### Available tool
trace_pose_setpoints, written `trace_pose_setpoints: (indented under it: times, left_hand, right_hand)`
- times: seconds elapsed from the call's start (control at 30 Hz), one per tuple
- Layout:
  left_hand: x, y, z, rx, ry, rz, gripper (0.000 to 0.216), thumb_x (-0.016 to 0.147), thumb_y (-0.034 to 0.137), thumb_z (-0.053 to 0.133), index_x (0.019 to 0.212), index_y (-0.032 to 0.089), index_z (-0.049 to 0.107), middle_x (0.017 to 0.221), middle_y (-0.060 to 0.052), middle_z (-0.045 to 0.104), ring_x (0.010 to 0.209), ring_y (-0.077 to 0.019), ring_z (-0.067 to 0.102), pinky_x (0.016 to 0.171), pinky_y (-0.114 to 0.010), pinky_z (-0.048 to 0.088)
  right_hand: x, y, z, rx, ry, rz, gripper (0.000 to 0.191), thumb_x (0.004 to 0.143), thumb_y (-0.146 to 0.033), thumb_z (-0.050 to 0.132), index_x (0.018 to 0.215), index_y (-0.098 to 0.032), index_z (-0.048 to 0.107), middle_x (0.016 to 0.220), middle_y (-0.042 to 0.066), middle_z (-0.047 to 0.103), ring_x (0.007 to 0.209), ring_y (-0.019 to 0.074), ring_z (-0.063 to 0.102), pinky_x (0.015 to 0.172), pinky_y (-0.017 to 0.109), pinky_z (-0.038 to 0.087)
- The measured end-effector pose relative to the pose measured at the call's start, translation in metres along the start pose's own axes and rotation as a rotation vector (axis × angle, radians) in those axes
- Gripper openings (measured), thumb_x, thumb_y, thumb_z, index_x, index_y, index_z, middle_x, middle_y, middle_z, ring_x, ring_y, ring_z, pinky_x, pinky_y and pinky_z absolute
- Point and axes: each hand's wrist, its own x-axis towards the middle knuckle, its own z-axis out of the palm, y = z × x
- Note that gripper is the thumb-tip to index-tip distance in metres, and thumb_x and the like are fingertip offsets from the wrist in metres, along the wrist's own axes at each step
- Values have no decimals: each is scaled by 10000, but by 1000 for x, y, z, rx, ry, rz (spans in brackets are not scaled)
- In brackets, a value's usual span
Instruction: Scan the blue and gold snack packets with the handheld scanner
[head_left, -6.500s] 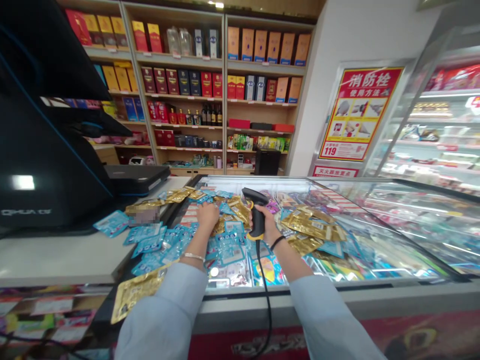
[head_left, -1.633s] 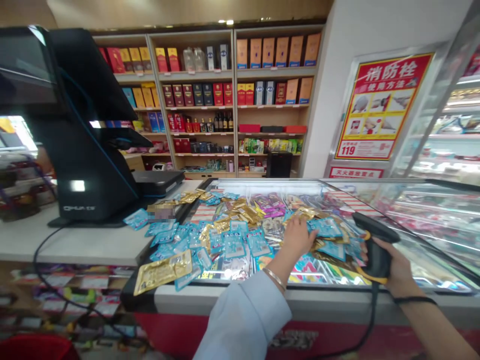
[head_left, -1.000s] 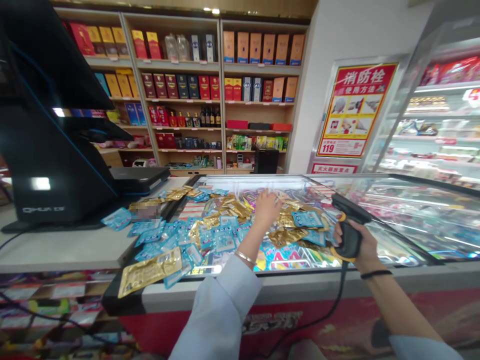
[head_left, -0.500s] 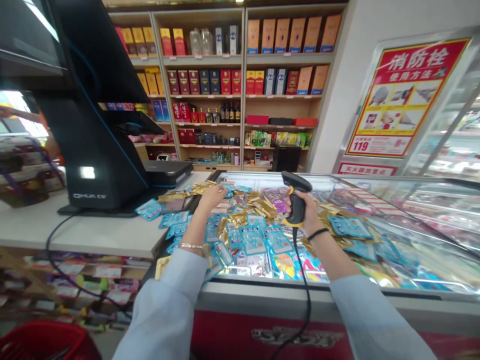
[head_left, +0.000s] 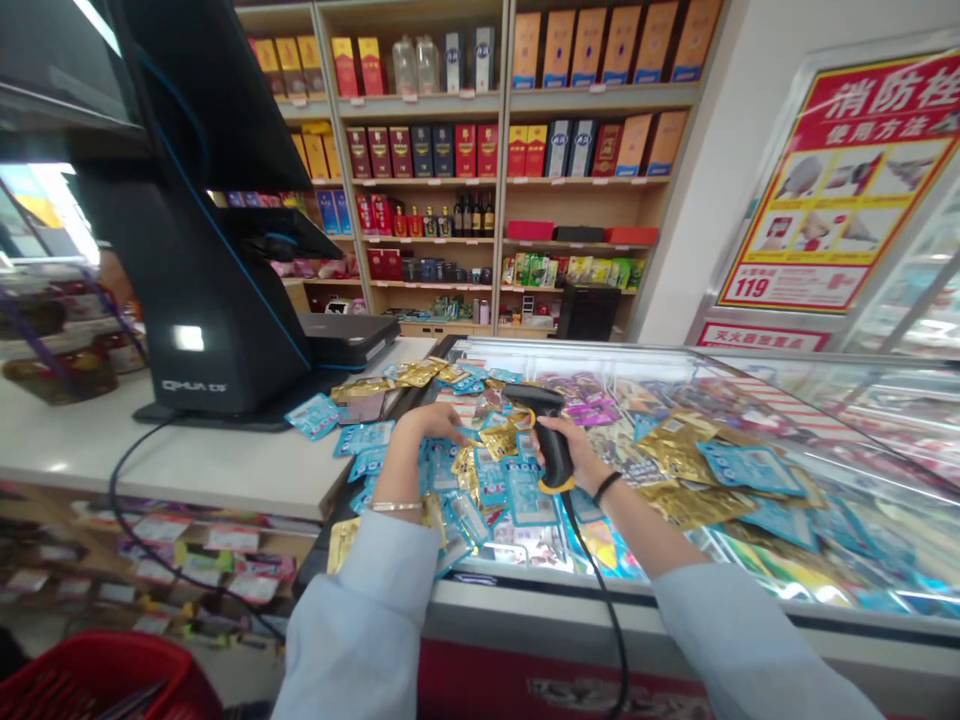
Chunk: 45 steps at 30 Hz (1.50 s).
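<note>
My right hand [head_left: 574, 452] is wrapped around the handle of a black and yellow barcode scanner [head_left: 556, 455], its head pointing left over the packets. A black cable runs down from the handle. My left hand [head_left: 439, 424] hovers low over the pile, fingers bent down and a little apart, close to a gold packet [head_left: 501, 438]; I see nothing held in it. Blue packets [head_left: 491, 480] and gold ones lie scattered beneath both hands on the glass top of a chest freezer [head_left: 525, 605]. More gold and blue packets [head_left: 750, 468] are heaped on the right.
A black checkout terminal [head_left: 202, 300] stands on the white counter [head_left: 67, 450] at left. Near it lie a blue packet [head_left: 313, 415] and a brown wallet-like item [head_left: 365, 405]. A red basket [head_left: 112, 670] is at lower left. Shelves of boxed bottles [head_left: 424, 150] line the back.
My left hand has moved from the far part of the pile nearer to me and slightly right. The scanner has come lower and left, its head closer to the packets. The view has shifted slightly.
</note>
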Motion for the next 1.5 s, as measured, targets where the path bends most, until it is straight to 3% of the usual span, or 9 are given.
trace_pose_setpoints:
  times: [0.13, 0.27, 0.33, 0.47, 0.53, 0.7, 0.83, 1.03, 1.5]
  left_hand:
    - [0, -3, 0, -37, -9, 67, 246, 550, 377, 783, 594, 187, 633, 569, 42, 573, 629, -139, 516, 603, -226, 382]
    - [5, -10, 4, -266, 89, 27, 262, 560, 342, 794, 647, 176, 610, 560, 65, 500, 575, -110, 457, 557, -218, 369]
    - [9, -15, 6, -497, 218, -48, 226, 583, 281, 781, 687, 172, 612, 555, 74, 481, 542, -96, 434, 524, -206, 356]
    - [21, -19, 12, -1110, 602, -161, 211, 633, 202, 750, 689, 176, 548, 527, 87, 451, 498, -73, 421, 503, -179, 363]
    - [26, -17, 14, -1237, 694, -165, 214, 691, 217, 718, 701, 185, 507, 536, 82, 463, 500, -77, 454, 521, -188, 404]
    - [35, -3, 22, -1404, 753, -109, 261, 650, 93, 731, 757, 171, 506, 640, 26, 582, 577, -108, 583, 619, -259, 511]
    - [41, 14, 30, -1588, 847, -51, 478, 579, -67, 677, 961, 183, 535, 772, 2, 647, 656, -128, 645, 676, -279, 542]
    - [43, 25, 38, -1787, 957, 104, 617, 632, -84, 619, 1137, 250, 506, 1022, -33, 680, 735, -108, 669, 680, -237, 541]
    - [41, 20, 34, -1791, 964, 86, 559, 635, -75, 612, 1102, 227, 561, 976, -30, 688, 758, -118, 669, 703, -252, 552]
  right_hand:
    - [0, 0, 0, 9, 14, -10, 261, 672, -393, 722, 767, -162, 646, 514, -4, 616, 358, 123, 532, 330, 213, 415]
    - [-1, 0, 0, 20, 18, -14, 244, 690, -381, 707, 787, -166, 649, 521, -6, 620, 360, 125, 537, 336, 219, 419]
    - [-1, 1, 1, 16, 24, -17, 238, 689, -384, 710, 765, -172, 634, 522, -5, 621, 362, 126, 539, 338, 220, 421]
    - [-3, 1, 2, -1, 30, -26, 255, 685, -397, 725, 702, -184, 586, 523, -8, 618, 363, 120, 534, 340, 217, 415]
    - [-3, 1, 3, 3, 30, -35, 253, 686, -395, 726, 713, -187, 585, 528, -9, 619, 360, 120, 533, 339, 219, 412]
    - [-4, -2, 4, 69, 35, -26, 227, 701, -386, 705, 709, -188, 595, 515, -12, 604, 365, 117, 528, 349, 218, 413]
    - [-8, -11, 6, 139, 4, -50, 222, 705, -395, 694, 723, -187, 617, 530, -15, 601, 382, 112, 522, 361, 217, 411]
    - [-14, -14, 10, 142, -13, -111, 226, 715, -394, 684, 735, -185, 602, 519, -15, 588, 371, 113, 510, 353, 220, 387]
    - [-13, -10, 11, 142, 0, -155, 218, 715, -386, 679, 773, -193, 595, 516, -30, 589, 368, 109, 509, 354, 212, 390]
